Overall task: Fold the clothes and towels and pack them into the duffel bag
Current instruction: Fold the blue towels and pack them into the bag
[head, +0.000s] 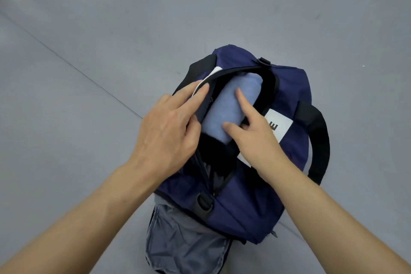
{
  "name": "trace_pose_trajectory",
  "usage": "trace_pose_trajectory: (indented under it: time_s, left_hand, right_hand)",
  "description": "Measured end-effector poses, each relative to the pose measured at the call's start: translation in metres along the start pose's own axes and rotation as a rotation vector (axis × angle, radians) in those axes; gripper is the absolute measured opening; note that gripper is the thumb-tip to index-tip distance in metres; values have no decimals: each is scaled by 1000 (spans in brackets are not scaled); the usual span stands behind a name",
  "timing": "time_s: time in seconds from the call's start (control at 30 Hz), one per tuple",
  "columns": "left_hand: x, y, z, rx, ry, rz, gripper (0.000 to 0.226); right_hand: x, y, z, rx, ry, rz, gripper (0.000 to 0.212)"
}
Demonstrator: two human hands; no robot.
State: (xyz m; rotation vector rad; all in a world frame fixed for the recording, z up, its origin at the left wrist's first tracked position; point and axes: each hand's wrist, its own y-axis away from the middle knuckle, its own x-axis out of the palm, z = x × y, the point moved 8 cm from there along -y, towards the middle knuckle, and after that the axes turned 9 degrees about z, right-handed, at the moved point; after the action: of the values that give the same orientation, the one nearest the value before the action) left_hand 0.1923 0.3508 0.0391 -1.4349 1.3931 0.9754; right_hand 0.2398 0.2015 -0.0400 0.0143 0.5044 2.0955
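A navy duffel bag (249, 187) lies on the grey floor with its top zipper open. A rolled light blue garment (224, 107) fills the far part of the opening; dark cloth shows under it nearer me. My left hand (169, 131) holds the left edge of the opening, fingers stretched over the flap and thumb tucked inside. My right hand (251, 133) presses on the blue garment with its index finger and thumb, while its other fingers stay curled.
The bag has black carry handles (315, 140), a white label (278, 124) on its right side and a black strap buckle (203, 203) near me. A grey-lined end pocket (184, 242) hangs open at the near end. Bare grey floor (89, 51) surrounds the bag.
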Motion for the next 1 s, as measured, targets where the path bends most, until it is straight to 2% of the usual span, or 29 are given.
trace_pose_trajectory:
  time_s: [0.13, 0.27, 0.37, 0.5, 0.6, 0.67, 0.83, 0.93, 1.0]
  left_hand:
    - [-5, -1, 4, 13, -3, -7, 63]
    - [-10, -6, 20, 4, -59, -9, 66]
    - [-10, -7, 26, 28, -85, -4, 65]
    - [3, -6, 35, 9, -65, 43, 64]
    - [13, -2, 35, 9, -20, 74, 65]
    - [15, 0, 31, 12, 2, 83, 65]
    - [16, 2, 28, 10, 14, 94, 67]
    - [19, 5, 29, -29, 14, 98, 68]
    - [23, 5, 28, -44, 17, 105, 68]
  right_hand:
    - [7, -64, -10, 13, -11, -21, 76]
    - [15, -100, -56, 99, 167, 49, 81]
    - [17, -104, -71, 101, 332, 91, 80]
    - [19, -111, -71, 106, 374, 116, 86]
    - [25, -112, -69, 111, 409, 170, 101]
    - [28, -116, -68, 125, 526, 196, 108]
    - [36, -129, -68, 260, 782, 242, 106]
    - [36, -126, -63, 317, 811, 217, 108]
    - [32, -117, -57, 289, 811, 195, 103]
